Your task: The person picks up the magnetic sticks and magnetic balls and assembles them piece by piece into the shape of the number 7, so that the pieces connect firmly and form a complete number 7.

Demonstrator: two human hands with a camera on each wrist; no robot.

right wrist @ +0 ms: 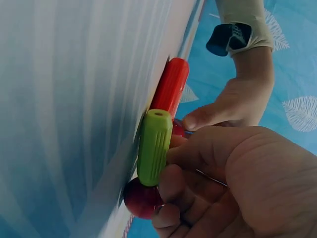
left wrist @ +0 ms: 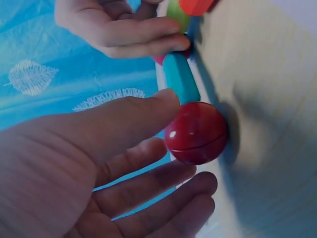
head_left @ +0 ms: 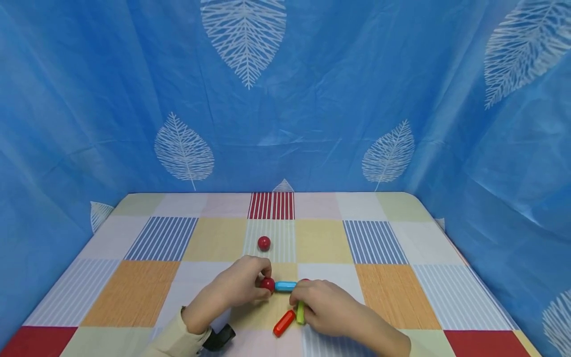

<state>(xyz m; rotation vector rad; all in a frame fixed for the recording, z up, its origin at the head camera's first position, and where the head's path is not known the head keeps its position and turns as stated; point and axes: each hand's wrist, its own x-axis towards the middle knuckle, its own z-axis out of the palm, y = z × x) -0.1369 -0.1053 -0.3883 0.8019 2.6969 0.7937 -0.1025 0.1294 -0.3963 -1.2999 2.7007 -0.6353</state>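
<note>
My left hand (head_left: 241, 283) pinches a glossy red ball (left wrist: 197, 133) between thumb and fingers, close over the tablecloth. A light-blue ridged stick (head_left: 284, 286) runs from this ball to a second red ball (right wrist: 141, 199), which my right hand (head_left: 334, 306) partly covers in the head view. That hand grips a lime-green ridged stick (right wrist: 155, 148), one end of which meets the second ball. In the right wrist view, a small hole shows in the stick's free end. Just left of the green stick in the head view, a red-orange stick (head_left: 284, 323) lies on the cloth.
Farther back on the patchwork tablecloth (head_left: 214, 238) sits a third red ball (head_left: 264, 243). Blue curtains (head_left: 285, 119) with white leaf prints enclose the table's back and sides. A black wrist device (head_left: 219, 338) is on the left forearm.
</note>
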